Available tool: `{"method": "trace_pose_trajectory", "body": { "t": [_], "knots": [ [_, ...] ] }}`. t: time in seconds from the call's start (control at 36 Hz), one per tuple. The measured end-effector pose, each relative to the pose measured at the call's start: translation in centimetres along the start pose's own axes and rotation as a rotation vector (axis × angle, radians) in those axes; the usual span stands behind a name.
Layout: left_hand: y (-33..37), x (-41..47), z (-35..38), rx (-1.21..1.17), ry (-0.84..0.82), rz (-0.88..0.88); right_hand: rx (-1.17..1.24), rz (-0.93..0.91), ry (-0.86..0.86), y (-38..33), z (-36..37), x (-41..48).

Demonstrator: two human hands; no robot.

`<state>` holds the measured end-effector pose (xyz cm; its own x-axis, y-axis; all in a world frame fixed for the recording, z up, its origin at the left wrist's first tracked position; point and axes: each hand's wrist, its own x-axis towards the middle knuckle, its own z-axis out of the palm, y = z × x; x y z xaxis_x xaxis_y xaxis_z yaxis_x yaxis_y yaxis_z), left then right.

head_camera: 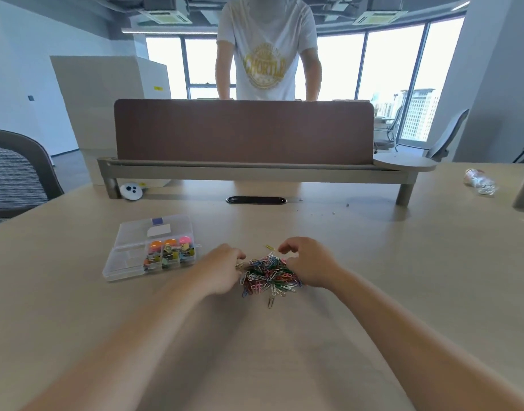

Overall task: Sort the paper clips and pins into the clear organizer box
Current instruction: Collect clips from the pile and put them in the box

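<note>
Many tangled paper clips [268, 274] (mixed colours), heaped.

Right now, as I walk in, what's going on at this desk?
A person is working a pile of coloured paper clips on the desk with both bare hands: the left hand at its left edge, the right hand at its right, fingers curled. Whether either grips a clip is unclear. The clear organizer box lies open to the left, with colourful items in its right compartments. Another person stands behind the divider.
</note>
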<state>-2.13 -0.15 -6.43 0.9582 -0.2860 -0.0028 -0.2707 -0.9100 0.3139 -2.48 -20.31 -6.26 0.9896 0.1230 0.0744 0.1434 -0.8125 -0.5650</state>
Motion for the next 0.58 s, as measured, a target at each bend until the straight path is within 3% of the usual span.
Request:
{"method": "trace_pose_trajectory", "body": {
  "t": [0.08,0.22,0.58],
  "knots": [
    [-0.1,0.3,-0.4,0.017,-0.098,-0.041,-0.219,0.066,-0.092,0.6,-0.1,0.5],
    [0.3,1.0,-0.4,0.035,-0.186,0.013,-0.228,0.087,-0.225,0.7,-0.3,1.0],
    [1.1,3.1,1.4,-0.098,0.044,0.066,-0.193,-0.060,-0.119,0.6,1.4,3.6]
  ]
}}
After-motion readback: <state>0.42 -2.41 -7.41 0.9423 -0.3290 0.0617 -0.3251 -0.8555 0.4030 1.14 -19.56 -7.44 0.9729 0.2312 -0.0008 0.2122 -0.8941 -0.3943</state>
